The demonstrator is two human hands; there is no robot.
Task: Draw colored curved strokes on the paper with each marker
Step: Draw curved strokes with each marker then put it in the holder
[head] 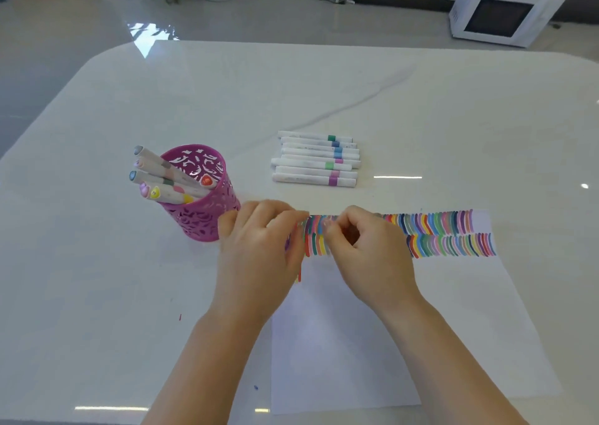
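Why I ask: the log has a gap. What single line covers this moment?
left hand, right hand: together over paper | grip: blurred | strokes: two rows showing

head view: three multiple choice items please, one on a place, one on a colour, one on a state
1. Where do the loose markers lie? A on the table beyond the paper B on the floor C in a drawer
2. What colour is the pen holder? A blue B pink C black
3. The paper's near part is A crumpled B torn C blank
Key: A, they lie past its far edge; B, its cut-out wall is pink; C, strokes fill only the far band.
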